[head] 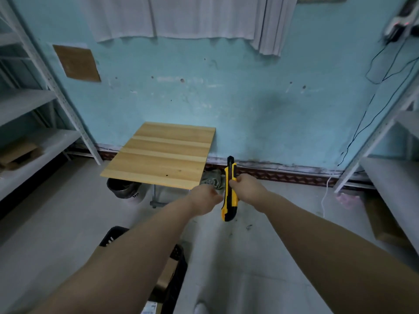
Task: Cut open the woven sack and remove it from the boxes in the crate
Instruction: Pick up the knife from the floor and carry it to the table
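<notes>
Yellow and black plastic knife [229, 200]: long, slim body, held upright just right of centre, dark tip at the top. The right hand [247, 186] gripped its middle, fingers [233, 181] wrapped round the casing. The left hand [204, 200] lay curled against the knife's left edge; whether it pinched the body or only touched it could not be told.

Black plastic crate [179, 257]: perforated walls, on the floor at six o'clock, partly hidden under the left forearm. Brown cardboard box [167, 275] inside it, flat-sided and matt. The sack could not be told apart from the pale floor beside the crate.

Wooden table [163, 152]: square top of light, glued planks with visible grain, standing at centre against the wall. Dark round bucket [123, 191] beneath it at seven o'clock; crumpled green cloth [213, 177] by its right corner.

Wall [226, 98]: teal paint, scuffed and pitted, with a patterned brown skirting along its foot. White pleated curtain [181, 17] at twelve o'clock. Brown board [77, 63] fixed to the wall at ten o'clock.

Grey metal shelves [34, 98] at nine o'clock, with slotted uprights and cardboard scraps on a lower level. A second rack [390, 173] at three o'clock, a black cable [362, 123] hanging beside it.

Floor [56, 223]: smooth, pale grey.
</notes>
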